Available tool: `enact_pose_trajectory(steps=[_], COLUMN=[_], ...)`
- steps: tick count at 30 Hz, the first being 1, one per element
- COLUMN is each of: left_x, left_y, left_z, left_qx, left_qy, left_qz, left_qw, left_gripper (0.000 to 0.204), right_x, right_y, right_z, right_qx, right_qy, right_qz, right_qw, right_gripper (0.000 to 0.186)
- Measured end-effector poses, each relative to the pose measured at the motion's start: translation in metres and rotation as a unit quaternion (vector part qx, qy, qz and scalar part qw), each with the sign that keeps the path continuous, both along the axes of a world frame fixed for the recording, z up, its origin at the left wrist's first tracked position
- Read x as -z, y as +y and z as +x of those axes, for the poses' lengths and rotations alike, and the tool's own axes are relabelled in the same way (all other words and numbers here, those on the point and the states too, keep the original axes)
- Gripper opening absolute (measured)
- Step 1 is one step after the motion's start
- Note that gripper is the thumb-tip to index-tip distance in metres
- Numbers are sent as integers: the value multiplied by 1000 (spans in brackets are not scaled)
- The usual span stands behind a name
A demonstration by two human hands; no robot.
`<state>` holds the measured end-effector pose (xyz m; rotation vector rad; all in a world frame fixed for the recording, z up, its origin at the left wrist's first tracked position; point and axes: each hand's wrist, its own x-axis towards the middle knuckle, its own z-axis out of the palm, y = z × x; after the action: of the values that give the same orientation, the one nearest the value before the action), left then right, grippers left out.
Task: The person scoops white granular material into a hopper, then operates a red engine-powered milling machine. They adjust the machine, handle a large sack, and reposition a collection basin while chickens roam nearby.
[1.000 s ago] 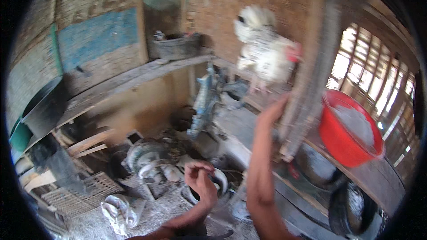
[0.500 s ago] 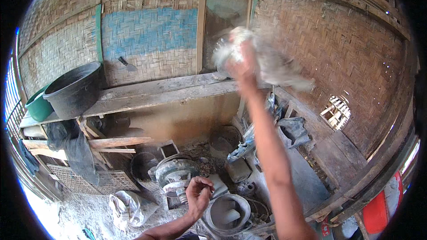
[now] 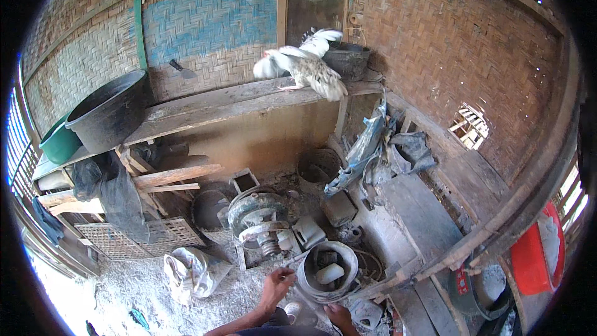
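A white and grey-speckled chicken (image 3: 308, 68) stands on the wooden shelf (image 3: 242, 102) along the far wall. Its wings are raised and blurred by motion. My left hand (image 3: 277, 287) is low in the middle, left of a round bucket (image 3: 328, 270) with a pale, rounded object (image 3: 329, 274) inside. Its fingers are loosely bent and apart, with nothing in them. My right hand (image 3: 339, 317) hangs near the lower edge, just below the bucket. It looks empty and loosely open, though it is dark and partly cut off.
A black tub (image 3: 106, 115) and a green basin (image 3: 60, 143) sit at the shelf's left end; a dark tub (image 3: 348, 61) stands behind the chicken. A dusty machine (image 3: 256, 214), a white sack (image 3: 193, 270) and a red tub (image 3: 536, 255) surround the workspace. A trowel (image 3: 181, 70) hangs on the wall.
My right hand has let go of the chicken and dropped from the shelf to the lower edge. The chicken now stands on the shelf, wings raised. My left hand is slightly lower.
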<state>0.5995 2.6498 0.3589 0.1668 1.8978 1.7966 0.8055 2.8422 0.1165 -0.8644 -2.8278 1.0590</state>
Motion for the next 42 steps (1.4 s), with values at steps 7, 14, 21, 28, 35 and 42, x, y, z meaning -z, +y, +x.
enact_pose_trajectory(steps=[7, 14, 21, 28, 35, 42], left_x=[-3, 7, 28, 23, 62, 62], left_y=[9, -35, -46, -5, 5, -4], left_z=[52, 82, 45, -24, -90, -61], left_qx=[161, 167, 187, 293, 432, 555], left_qy=[-20, -22, -18, 34, 84, 109], left_qz=[9, -14, -17, 2, -79, -40], left_qw=[987, 986, 982, 956, 894, 823], left_gripper=[30, 30, 28, 31, 26, 11], right_x=[79, 95, 72, 38, 24, 47], right_y=[-35, -69, -79, -93, -138, -250], right_z=[122, 149, 127, 73, 44, 69], right_qx=[44, -10, 86, 227, 349, 460], right_qy=[-205, -204, -197, -140, -98, -89], right_qz=[-71, -94, -126, -170, -204, -227], right_qw=[975, 974, 968, 949, 910, 854], right_gripper=[64, 48, 42, 36, 31, 26])
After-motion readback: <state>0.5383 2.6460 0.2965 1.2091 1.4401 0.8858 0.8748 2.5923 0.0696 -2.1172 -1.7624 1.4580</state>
